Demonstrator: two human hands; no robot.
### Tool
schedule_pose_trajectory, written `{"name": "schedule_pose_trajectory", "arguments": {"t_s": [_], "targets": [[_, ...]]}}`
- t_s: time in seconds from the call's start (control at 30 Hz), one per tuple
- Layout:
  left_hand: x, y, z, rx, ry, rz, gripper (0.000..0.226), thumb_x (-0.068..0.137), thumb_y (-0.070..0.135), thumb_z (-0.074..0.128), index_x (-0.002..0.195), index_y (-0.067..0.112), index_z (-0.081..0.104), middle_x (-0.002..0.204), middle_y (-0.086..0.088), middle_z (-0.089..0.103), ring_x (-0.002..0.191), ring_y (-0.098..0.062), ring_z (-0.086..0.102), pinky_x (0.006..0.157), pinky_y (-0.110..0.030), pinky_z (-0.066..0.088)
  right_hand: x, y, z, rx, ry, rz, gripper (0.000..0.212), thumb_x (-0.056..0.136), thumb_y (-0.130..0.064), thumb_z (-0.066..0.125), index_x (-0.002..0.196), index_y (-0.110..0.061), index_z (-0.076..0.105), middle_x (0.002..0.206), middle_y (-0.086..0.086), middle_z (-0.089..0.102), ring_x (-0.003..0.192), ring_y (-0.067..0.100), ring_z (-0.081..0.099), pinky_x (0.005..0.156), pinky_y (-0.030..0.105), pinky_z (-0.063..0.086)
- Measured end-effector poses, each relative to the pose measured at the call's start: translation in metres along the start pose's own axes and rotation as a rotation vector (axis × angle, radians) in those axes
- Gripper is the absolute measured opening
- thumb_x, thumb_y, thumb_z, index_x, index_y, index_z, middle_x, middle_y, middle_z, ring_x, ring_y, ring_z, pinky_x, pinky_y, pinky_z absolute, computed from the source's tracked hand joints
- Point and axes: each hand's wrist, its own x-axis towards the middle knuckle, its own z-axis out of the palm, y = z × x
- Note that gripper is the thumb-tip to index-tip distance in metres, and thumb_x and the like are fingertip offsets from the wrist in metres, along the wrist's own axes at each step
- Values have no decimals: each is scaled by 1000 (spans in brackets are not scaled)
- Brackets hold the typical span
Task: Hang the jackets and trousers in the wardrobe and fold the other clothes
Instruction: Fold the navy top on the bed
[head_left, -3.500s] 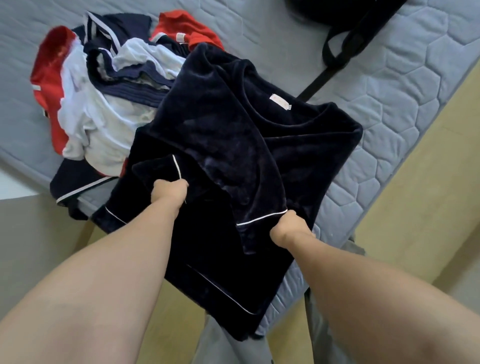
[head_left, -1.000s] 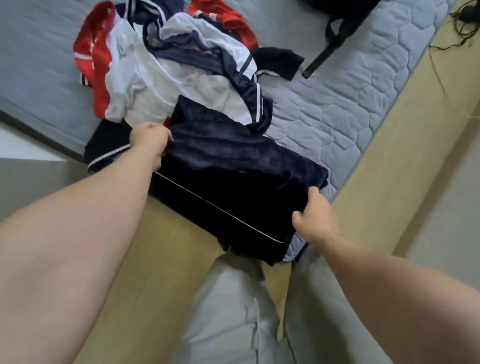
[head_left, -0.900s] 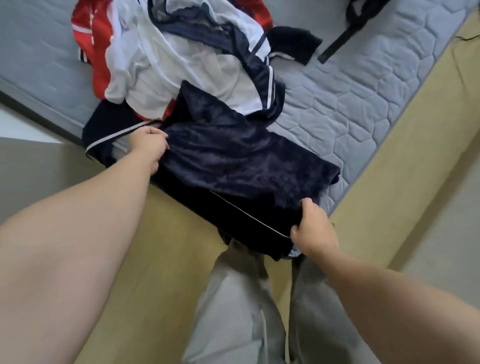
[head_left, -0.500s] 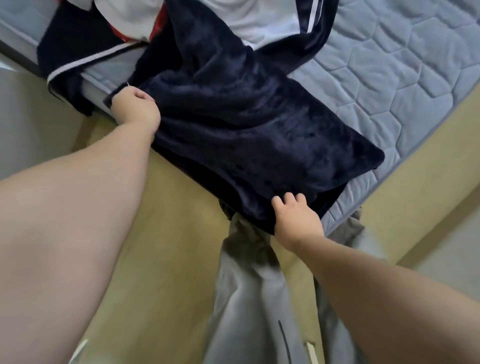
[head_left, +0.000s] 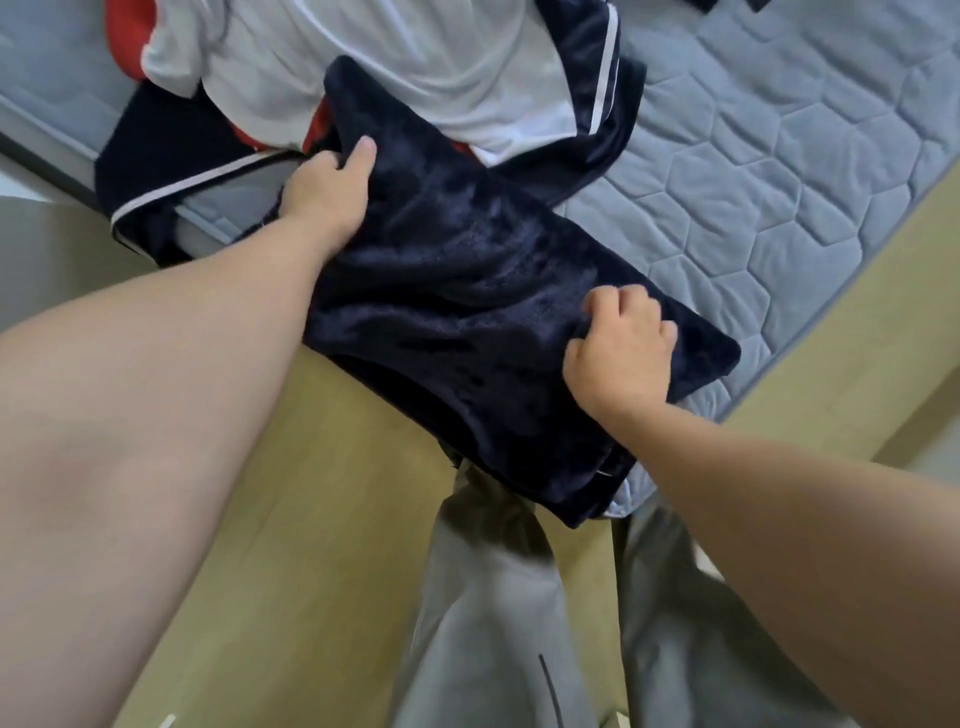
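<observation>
Your right hand (head_left: 621, 353) is now sitting on top of the navy velvet top (head_left: 467, 280) instead of down at the hanging hem where it was half a second back. Your left hand (head_left: 327, 200) is working further along the fold's left end too, so the bundle is looking more squared up than before. The top is lying folded across the near corner of the mattress (head_left: 779, 156), with its lower layers drooping over the mattress edge toward the floor (head_left: 311, 519).

Left hand: you're gripping the end of the fold, thumb lying flat on the velvet, the other fingers tucking under the cloth where I can't see them. Right hand: fingers are curling down tight into the pile, knuckles up, bunching a bit of fabric near the top's right end.

Further in on the mattress the rest of the heap is sitting. A white garment (head_left: 415, 73) is lying just behind the top and touching it. A red piece (head_left: 124, 47) is peeking out toward the mattress's left side. A navy garment with a white stripe (head_left: 626, 119) is trailing down beside the white one. Another navy piece with white piping (head_left: 156, 150) is hanging over the mattress's left edge, just beside your left wrist. Your grey trousers (head_left: 493, 597) are showing below the mattress corner.
</observation>
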Motion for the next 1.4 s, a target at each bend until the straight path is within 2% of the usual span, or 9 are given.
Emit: {"name": "schedule_pose_trajectory", "arguments": {"t_s": [0.17,0.33,0.43,0.5,0.57,0.67,0.83,1.03,1.4], "targets": [[14,31,-8,6,99,102,43,100,42,45,126,8,52,130,-20,59,121,-40,53,96,-37,39,62,26,-19,22,-310,248,85,71,-34,61,149,-29,27,146,8,39,137,34,35,110,54,26],[14,60,-14,179,261,99,36,92,20,53,127,13,48,134,-13,53,121,-37,53,98,-44,40,92,37,-23,-14,-654,252,79,54,-34,64,128,-31,35,117,7,53,116,37,53,96,51,34],[3,88,-14,502,365,491,66,62,3,55,126,19,48,137,-10,45,123,-34,48,104,-41,35,105,38,-25,-48,-736,192,87,52,-31,80,129,-23,39,121,12,53,114,39,54,93,46,47],[2,110,-12,741,198,772,73,54,6,58,124,23,49,136,-9,45,126,-36,44,110,-47,29,112,45,-30,-3,-795,181,98,57,-26,90,140,-18,39,130,14,55,115,37,57,92,44,52],[7,134,-11,1022,-94,844,69,58,12,63,124,30,56,127,-9,55,122,-35,47,109,-51,31,117,56,-39,-20,-853,173,101,59,-29,95,144,-15,42,135,11,56,118,34,58,88,38,49],[9,160,-11,1298,-430,575,74,60,15,65,129,40,55,131,-9,54,123,-36,49,105,-50,40,113,69,-49,-94,-904,139,90,58,-38,95,136,-13,56,129,8,62,115,31,61,91,36,49],[2,157,-5,1615,-502,447,107,54,32,93,147,40,42,145,-8,39,136,-32,38,103,-42,46,95,84,-48,56,-824,79,58,54,-37,93,103,-19,68,102,4,70,91,27,67,85,38,58],[-41,127,-40,1312,-432,489,33,68,28,69,99,31,60,93,4,59,92,-25,56,82,-35,50,81,100,-80,50,-754,-59,47,64,-35,87,103,-23,66,101,1,68,95,26,64,81,34,55],[-196,87,-128,802,-184,284,22,73,26,61,85,26,42,89,0,59,83,-30,57,66,-35,44,87,74,-268,-345,-449,-365,32,74,-29,65,103,-29,52,84,-3,50,82,27,55,61,34,42]]}}
